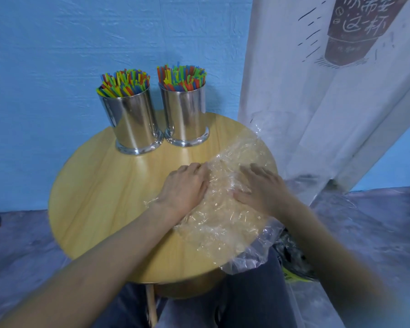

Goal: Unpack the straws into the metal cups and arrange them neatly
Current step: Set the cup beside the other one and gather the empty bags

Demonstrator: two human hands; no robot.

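As left hand and right hand press wrapper, banner "这一杯"

The place looked like a small drinks shop or café corner. A white banner hung at the right, printed with a sketched takeaway drink and Chinese lettering. 2 metal cups packed with coloured straws stood on a small round wooden bench against a rough blue wall, above a grey floor.
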